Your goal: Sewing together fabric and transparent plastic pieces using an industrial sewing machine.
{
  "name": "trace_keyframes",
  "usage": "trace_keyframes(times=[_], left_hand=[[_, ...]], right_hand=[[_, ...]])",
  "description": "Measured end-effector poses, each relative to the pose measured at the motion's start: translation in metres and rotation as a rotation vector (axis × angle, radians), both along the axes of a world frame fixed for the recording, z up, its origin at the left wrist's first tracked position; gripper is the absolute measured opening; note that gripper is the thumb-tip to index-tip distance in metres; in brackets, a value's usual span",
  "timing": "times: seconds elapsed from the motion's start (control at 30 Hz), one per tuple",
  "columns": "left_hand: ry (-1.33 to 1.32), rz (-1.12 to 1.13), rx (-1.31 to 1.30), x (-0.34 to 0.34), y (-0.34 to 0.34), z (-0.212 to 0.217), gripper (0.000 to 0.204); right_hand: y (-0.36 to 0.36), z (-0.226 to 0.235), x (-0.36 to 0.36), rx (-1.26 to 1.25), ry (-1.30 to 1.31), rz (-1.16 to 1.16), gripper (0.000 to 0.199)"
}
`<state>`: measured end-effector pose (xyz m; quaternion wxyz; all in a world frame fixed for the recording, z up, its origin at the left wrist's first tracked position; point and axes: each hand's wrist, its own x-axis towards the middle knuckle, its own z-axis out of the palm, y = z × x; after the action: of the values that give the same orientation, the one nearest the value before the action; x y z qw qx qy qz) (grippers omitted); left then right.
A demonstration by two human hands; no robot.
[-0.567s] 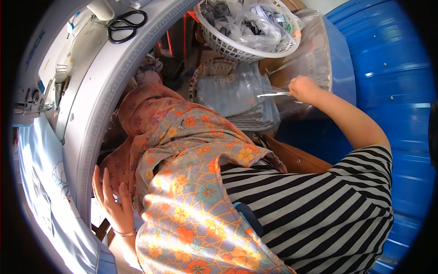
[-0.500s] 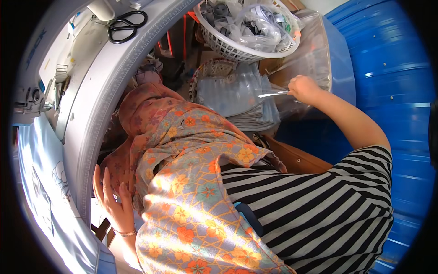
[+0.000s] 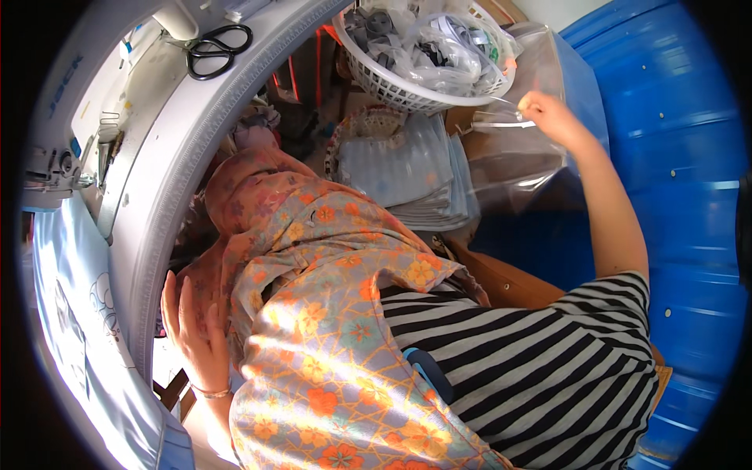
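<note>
Raised at the upper right, my right hand [image 3: 551, 119] has its fingers pinched on a thin, shiny pale strip [image 3: 501, 124]. Its exact kind is unclear. Behind the strip is a large clear plastic bag [image 3: 540, 63], and just left of the hand hangs the rim of a white basket [image 3: 392, 84]. At the lower left, my left hand [image 3: 196, 337] has its fingers stretched out, with nothing in it. It lies beside the table edge, against the flowered apron [image 3: 345, 329] over my lap.
A stack of pale blue folded cloth pieces [image 3: 399, 168] lies below the basket, which holds bagged small parts. Black-handled scissors [image 3: 218, 52] rest on the white sewing table [image 3: 129, 196]. Light blue fabric [image 3: 74, 290] drapes at left; a blue corrugated wall [image 3: 674, 157] bounds the right.
My right hand has risen and moved slightly right, away from the cloth stack, carrying the pale strip with it. My left hand has barely moved.
</note>
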<state>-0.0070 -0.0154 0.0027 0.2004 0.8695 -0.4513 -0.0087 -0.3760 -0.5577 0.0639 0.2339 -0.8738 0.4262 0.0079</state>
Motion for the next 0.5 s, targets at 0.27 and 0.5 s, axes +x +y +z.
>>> trace_keyframes(times=[0.27, 0.5], left_hand=[[0.117, -0.075, -0.135, -0.005, -0.03, 0.016, 0.042], [0.754, -0.679, -0.346, -0.013, -0.136, 0.071, 0.099]], right_hand=[[0.069, 0.084, 0.065, 0.818, -0.445, 0.172, 0.009], [0.119, 0.147, 0.227, 0.587, -1.318, 0.433, 0.017]])
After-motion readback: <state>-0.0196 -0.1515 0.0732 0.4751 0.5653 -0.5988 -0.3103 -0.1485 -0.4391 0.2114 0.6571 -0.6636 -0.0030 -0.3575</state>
